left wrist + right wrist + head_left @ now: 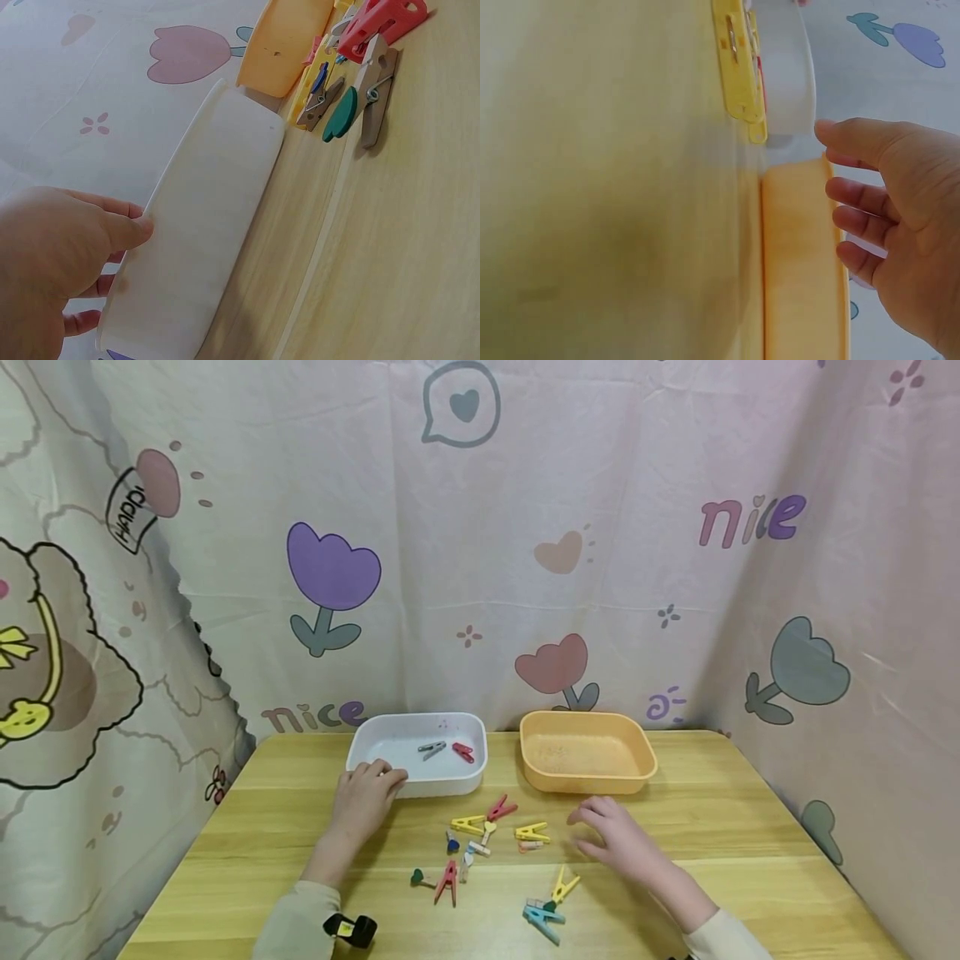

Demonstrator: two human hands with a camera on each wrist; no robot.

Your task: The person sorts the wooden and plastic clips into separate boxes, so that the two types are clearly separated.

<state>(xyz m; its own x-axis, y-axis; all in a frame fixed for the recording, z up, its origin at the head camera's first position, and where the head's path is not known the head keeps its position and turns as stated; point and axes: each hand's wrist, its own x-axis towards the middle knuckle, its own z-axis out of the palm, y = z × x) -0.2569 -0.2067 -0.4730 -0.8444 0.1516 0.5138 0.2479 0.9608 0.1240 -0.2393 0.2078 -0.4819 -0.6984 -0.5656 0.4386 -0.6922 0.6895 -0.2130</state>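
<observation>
My left hand (pixel 366 802) holds the near rim of a white plastic basin (pixel 442 787); in the left wrist view the thumb lies on its outer wall and the fingers go over the rim. Inside the basin lie a grey clothespin (pixel 432 749) and a red clothespin (pixel 463 752). My right hand (pixel 615 837) hovers in front of the orange basin (pixel 588 782), fingers loosely bent, holding nothing. To its left is a yellow clothespin (pixel 532 832). Wooden pegs with coloured hearts, such as a green-heart peg (pixel 367 101), lie on the table.
Several more clothespins are scattered mid-table, among them a red one (pixel 447 885), a light blue one (pixel 543 922) and a yellow one (pixel 564 887). Both basins stand at the wooden table's (pixel 247 852) back edge, against a printed curtain (pixel 450 568).
</observation>
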